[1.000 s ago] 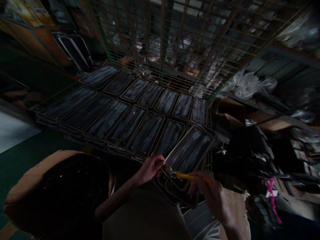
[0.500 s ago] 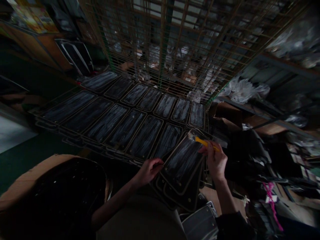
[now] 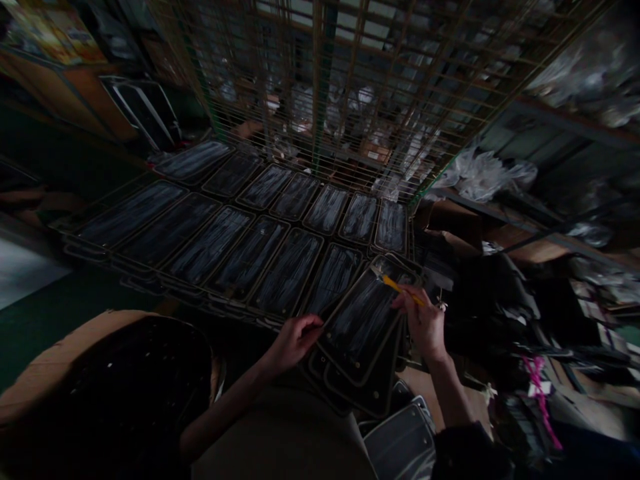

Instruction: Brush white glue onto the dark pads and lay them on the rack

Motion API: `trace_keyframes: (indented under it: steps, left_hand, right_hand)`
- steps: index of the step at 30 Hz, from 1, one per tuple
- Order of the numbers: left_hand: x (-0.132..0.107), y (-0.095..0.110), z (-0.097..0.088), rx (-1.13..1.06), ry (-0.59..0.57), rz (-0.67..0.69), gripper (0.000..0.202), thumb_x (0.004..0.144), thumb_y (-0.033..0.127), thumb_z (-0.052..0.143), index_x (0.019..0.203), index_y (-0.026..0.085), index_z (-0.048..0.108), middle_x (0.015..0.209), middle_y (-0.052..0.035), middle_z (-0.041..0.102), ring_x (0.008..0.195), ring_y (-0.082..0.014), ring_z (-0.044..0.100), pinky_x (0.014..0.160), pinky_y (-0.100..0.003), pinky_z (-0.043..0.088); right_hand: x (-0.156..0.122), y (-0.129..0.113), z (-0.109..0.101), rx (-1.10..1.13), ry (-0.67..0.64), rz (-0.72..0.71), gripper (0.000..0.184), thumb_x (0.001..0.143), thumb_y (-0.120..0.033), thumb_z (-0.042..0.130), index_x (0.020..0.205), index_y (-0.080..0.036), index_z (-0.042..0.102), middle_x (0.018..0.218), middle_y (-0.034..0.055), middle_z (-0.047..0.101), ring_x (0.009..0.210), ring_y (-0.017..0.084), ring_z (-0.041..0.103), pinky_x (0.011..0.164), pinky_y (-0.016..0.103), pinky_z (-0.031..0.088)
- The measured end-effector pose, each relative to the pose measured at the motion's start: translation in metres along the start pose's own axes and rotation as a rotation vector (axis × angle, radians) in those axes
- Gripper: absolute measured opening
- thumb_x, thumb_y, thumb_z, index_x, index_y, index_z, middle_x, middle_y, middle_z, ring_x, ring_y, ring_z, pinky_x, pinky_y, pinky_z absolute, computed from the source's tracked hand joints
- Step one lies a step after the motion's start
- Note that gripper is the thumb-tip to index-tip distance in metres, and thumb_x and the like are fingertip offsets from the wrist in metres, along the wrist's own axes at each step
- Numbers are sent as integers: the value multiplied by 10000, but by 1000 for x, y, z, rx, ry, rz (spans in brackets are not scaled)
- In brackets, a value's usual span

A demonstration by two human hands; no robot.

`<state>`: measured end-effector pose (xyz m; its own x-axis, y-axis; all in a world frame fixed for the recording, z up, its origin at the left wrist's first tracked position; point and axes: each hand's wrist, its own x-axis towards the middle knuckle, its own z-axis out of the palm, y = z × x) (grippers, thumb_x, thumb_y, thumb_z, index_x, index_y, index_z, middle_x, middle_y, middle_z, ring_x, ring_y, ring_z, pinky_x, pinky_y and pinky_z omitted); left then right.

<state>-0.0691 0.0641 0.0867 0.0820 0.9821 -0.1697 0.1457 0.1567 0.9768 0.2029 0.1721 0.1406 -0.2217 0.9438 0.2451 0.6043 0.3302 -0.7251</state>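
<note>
My right hand (image 3: 425, 323) is closed around the yellow handle of a paintbrush (image 3: 399, 288). The bristles rest on the far end of a dark rectangular panel (image 3: 363, 320) with a pale edge line and whitish streaks over its face. At the panel's near left edge, the fingers of my left hand (image 3: 296, 340) pinch the rim. Under this panel lie more dark panels (image 3: 383, 387), fanned out toward me. Beyond and to the left, two rows of similar streaked panels (image 3: 290, 267) lie side by side.
A wire mesh cage (image 3: 320, 87) with green posts rises behind the rows. Bags of clear plastic (image 3: 480, 173) sit on a shelf at right. Near my left arm stands a black-lined round container (image 3: 135, 387). More panels (image 3: 403, 443) lie low at the front.
My right hand has drawn the paintbrush slightly left across the panel's far end. My left hand keeps its hold on the edge. The whole view has shifted a little.
</note>
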Motion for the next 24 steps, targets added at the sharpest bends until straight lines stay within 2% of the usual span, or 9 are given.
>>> trace_keyframes:
  steps: [3, 5, 8, 10, 12, 15, 19, 21, 24]
  left_hand:
    - [-2, 3, 0, 0, 6, -13, 284, 886, 387, 558, 941, 137, 680, 872, -57, 696, 817, -177, 625, 740, -244, 465]
    - [-2, 4, 1, 4, 6, -37, 287, 880, 391, 565, 931, 132, 677, 855, -56, 690, 803, -176, 623, 723, -243, 465]
    - [-3, 5, 2, 2, 9, -60, 288, 868, 401, 578, 888, 130, 675, 814, -50, 680, 772, -173, 619, 683, -236, 464]
    - [-3, 5, 3, -8, 12, -56, 289, 870, 403, 573, 883, 133, 673, 814, -47, 678, 768, -170, 615, 669, -232, 463]
    - [-3, 6, 4, -16, 12, -49, 293, 877, 405, 563, 896, 133, 669, 820, -46, 675, 767, -166, 610, 669, -232, 461]
    - [-5, 7, 4, -25, 21, -51, 294, 871, 405, 571, 916, 130, 663, 824, -47, 668, 769, -164, 606, 681, -236, 460]
    - [-8, 9, 5, -71, 57, -73, 304, 835, 419, 610, 912, 127, 646, 817, -48, 652, 732, -153, 592, 625, -220, 449]
    - [-8, 10, 6, -120, 53, -109, 325, 819, 441, 621, 911, 129, 627, 753, -25, 621, 640, -128, 557, 555, -207, 425]
    - [-9, 10, 9, -197, 8, -176, 345, 820, 482, 606, 874, 141, 596, 638, 24, 542, 509, -91, 478, 466, -191, 364]
  right_hand:
    - [-21, -16, -13, 72, -98, 33, 249, 979, -380, 446, 1087, -213, 595, 735, 5, 663, 645, 153, 656, 635, 267, 561]
    - [-20, -18, -23, 56, -25, 43, 246, 979, -386, 448, 1074, -215, 597, 721, 4, 664, 625, 154, 653, 609, 261, 555]
    - [-1, -5, -33, -40, 170, 30, 282, 975, -422, 448, 1075, -202, 595, 736, 12, 669, 622, 160, 656, 602, 266, 554]
    - [9, 9, -33, -92, 182, 8, 321, 974, -444, 441, 1088, -188, 599, 747, 22, 671, 635, 167, 664, 604, 274, 557]
    - [6, 17, -29, -142, 119, -20, 326, 977, -440, 436, 1090, -187, 610, 741, 21, 672, 644, 169, 670, 611, 276, 556]
    - [-25, 7, -18, -158, -18, -45, 275, 984, -388, 442, 1113, -212, 609, 766, 8, 682, 669, 155, 682, 629, 259, 554]
    - [-84, -26, -7, -49, -203, -14, 235, 990, -303, 449, 1186, -245, 565, 787, -14, 681, 694, 131, 682, 651, 233, 547]
    - [-107, -41, -3, 1, -247, 5, 244, 990, -281, 447, 1209, -245, 547, 793, -8, 675, 698, 132, 670, 660, 239, 541]
    - [-126, -58, 4, 92, -240, 53, 226, 992, -264, 435, 1188, -242, 545, 787, -6, 663, 690, 129, 651, 654, 236, 536]
